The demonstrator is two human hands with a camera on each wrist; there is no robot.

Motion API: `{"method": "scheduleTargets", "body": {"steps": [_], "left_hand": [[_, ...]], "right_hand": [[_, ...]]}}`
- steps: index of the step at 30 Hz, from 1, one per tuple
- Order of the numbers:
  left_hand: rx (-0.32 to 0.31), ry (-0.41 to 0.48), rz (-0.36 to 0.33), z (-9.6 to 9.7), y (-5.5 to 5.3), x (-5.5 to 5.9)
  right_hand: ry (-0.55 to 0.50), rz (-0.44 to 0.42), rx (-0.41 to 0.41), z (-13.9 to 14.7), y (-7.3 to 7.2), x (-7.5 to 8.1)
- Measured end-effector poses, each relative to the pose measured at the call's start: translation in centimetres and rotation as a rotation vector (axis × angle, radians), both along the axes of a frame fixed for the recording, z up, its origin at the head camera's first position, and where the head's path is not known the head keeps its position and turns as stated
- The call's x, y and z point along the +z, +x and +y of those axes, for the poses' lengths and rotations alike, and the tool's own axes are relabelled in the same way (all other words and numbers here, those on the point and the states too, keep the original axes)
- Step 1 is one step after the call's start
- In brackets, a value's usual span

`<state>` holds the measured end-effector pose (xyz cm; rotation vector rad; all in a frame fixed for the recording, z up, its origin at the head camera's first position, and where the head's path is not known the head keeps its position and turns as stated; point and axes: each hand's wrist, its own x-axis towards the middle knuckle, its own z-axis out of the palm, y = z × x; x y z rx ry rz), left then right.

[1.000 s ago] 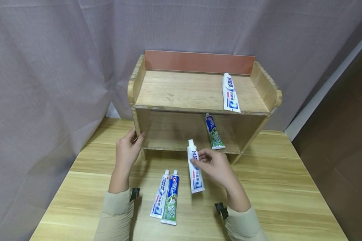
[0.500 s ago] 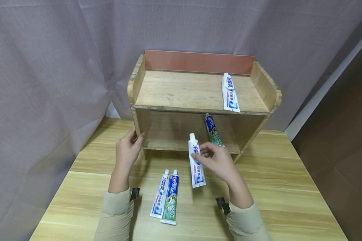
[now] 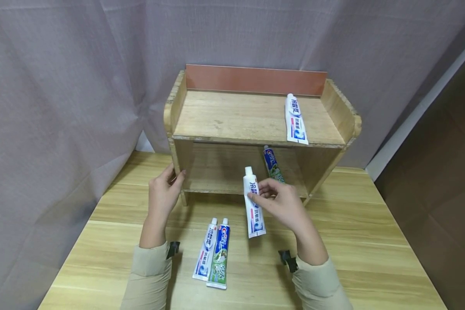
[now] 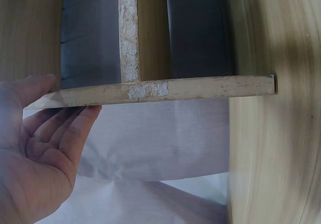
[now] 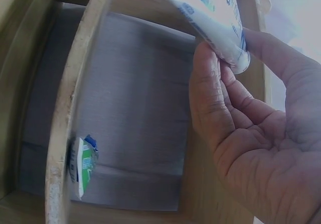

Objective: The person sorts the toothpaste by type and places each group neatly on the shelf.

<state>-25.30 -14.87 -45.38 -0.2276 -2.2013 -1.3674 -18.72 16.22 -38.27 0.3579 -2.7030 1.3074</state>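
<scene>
My right hand (image 3: 281,202) pinches a white toothpaste tube (image 3: 253,211) between thumb and fingers, cap pointing up and away, in front of the lower shelf. In the right wrist view the same tube (image 5: 213,20) shows its white and blue print above the fingers (image 5: 208,93). My left hand (image 3: 164,191) grips the front edge of the left side panel of a two-tier wooden rack (image 3: 232,116). The left wrist view shows the thumb and fingers on either side of that panel (image 4: 190,88). On the lower shelf lies a blue-green toothpaste tube (image 3: 272,161), its bottom end hidden by the right hand.
Another white toothpaste tube (image 3: 296,120) lies on the top shelf toward the right. On the table (image 3: 371,241), a white tube (image 3: 206,254) and a blue-green tube (image 3: 220,258) lie side by side between the forearms. Grey curtain (image 3: 81,86) hangs behind the rack.
My right hand has raised the white toothpaste tube up and slightly right, toward the lower shelf, covering the end of the blue-green tube there. The left hand has stayed on the panel.
</scene>
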Motion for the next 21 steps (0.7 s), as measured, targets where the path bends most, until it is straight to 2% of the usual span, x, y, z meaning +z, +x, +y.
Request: {"method": "scheduleTargets", "body": {"steps": [8,21], "left_hand": [[-0.005,-0.005,0.007,0.0,0.0,0.0],[-0.013,0.006,0.002,-0.1,-0.1,0.0]], "right_hand": [[-0.007,-0.013,-0.009,0.1,0.1,0.9],[0.023,0.034,-0.012,0.2,-0.1,1.5]]}}
